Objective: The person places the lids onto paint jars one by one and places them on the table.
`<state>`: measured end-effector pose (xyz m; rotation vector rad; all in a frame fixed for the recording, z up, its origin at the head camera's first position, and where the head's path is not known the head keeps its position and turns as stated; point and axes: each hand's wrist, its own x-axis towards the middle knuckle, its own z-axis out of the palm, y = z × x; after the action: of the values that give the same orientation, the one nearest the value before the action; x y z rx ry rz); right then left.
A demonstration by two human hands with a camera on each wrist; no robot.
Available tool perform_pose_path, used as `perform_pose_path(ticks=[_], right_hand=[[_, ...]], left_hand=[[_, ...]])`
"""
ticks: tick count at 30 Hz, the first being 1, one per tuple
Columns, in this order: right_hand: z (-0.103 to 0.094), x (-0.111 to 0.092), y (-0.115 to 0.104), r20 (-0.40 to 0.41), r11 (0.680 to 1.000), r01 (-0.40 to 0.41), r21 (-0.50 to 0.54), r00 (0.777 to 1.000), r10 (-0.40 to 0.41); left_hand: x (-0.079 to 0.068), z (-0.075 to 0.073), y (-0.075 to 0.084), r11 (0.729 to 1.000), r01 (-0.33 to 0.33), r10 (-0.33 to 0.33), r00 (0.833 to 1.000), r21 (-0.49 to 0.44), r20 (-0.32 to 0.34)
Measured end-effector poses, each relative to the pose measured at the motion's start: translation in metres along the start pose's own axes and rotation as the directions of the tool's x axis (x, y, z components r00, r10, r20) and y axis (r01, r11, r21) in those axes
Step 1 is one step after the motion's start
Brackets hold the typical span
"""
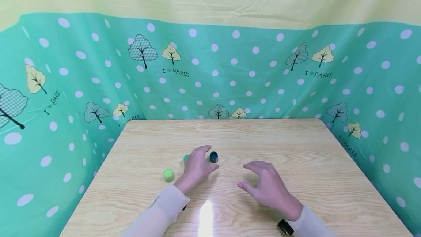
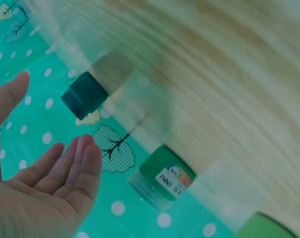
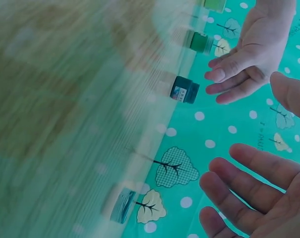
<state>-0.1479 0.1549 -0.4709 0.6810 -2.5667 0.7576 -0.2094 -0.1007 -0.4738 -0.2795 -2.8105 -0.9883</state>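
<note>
My left hand reaches beside a small dark teal paint jar, its thumb and fingers parted and holding nothing. In the left wrist view a gap shows between those fingers and the dark jar. A green paint jar with a white label is partly hidden behind the left hand in the head view. Nearer the forearm stands a light green jar. My right hand hovers over the table on the right, thumb and fingers spread, with nothing in it. Ahead of its fingers the right wrist view has a small teal-and-whitish object.
The jars stand on a light wood-grain table. A green dotted curtain with printed trees hangs along the back and both sides. Black straps show at the wrists, next to the light sleeves.
</note>
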Motion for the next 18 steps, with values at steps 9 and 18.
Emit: perform_pose_path(ticks=[9, 18], right_hand=[[-0.003, -0.003, 0.007, -0.013, 1.0, 0.002, -0.006, 1.0, -0.002], [-0.003, -0.002, 0.007, -0.021, 1.0, 0.0, -0.005, 1.0, 0.0]], left_hand=[[0.007, 0.008, 0.0, 0.994, 0.102, -0.102, 0.995, 0.033, 0.007], [0.017, 0.01, 0.004, 0.986, 0.161, -0.163, 0.986, 0.053, 0.041]])
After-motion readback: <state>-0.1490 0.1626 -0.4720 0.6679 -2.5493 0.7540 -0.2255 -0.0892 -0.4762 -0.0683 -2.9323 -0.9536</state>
